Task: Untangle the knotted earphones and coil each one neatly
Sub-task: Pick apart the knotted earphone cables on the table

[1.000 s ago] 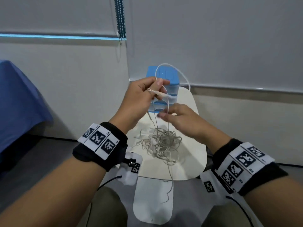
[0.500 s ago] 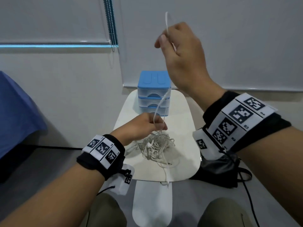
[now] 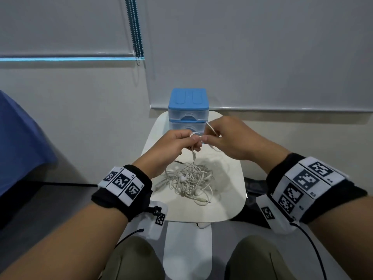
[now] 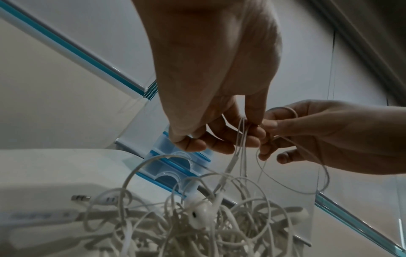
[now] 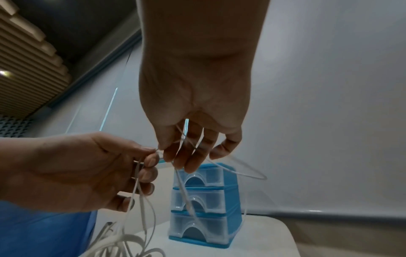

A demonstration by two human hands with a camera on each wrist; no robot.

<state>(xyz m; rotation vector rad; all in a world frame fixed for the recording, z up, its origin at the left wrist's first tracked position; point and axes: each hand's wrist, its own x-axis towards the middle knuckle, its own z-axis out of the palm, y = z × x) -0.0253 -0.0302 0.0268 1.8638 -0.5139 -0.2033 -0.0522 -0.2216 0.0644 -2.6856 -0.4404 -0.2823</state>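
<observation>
My left hand (image 3: 177, 144) and right hand (image 3: 228, 138) meet fingertip to fingertip in front of the blue drawer unit (image 3: 188, 110), both pinching the same white earphone cord (image 3: 193, 156) above the small white worktop (image 3: 228, 199). The left hand's thumb and curled fingers (image 4: 252, 137) clamp several strands that hang straight down from it; the right hand's thumb and forefinger nip the cord right beside them, with a loose loop (image 5: 237, 171) swinging out past its other fingers toward the drawer unit. The held strands drop into the tangled heap of earphones (image 3: 188, 181), which lies on the worktop in front of the drawer unit and directly beneath my hands. In the left wrist view one white earbud (image 4: 201, 215) sits on top of the heap, and a metal jack plug (image 4: 80, 198) pokes out at its edge; the head view shows another plug tip (image 3: 204, 201) at the side of the heap farthest from the drawers. The drawer unit, three clear drawers under a blue lid, stands at the worktop's far end against the wall. To the left of it hangs a beaded blind chain (image 3: 134, 29), and a blue cloth (image 3: 20, 142) fills the far left edge.
</observation>
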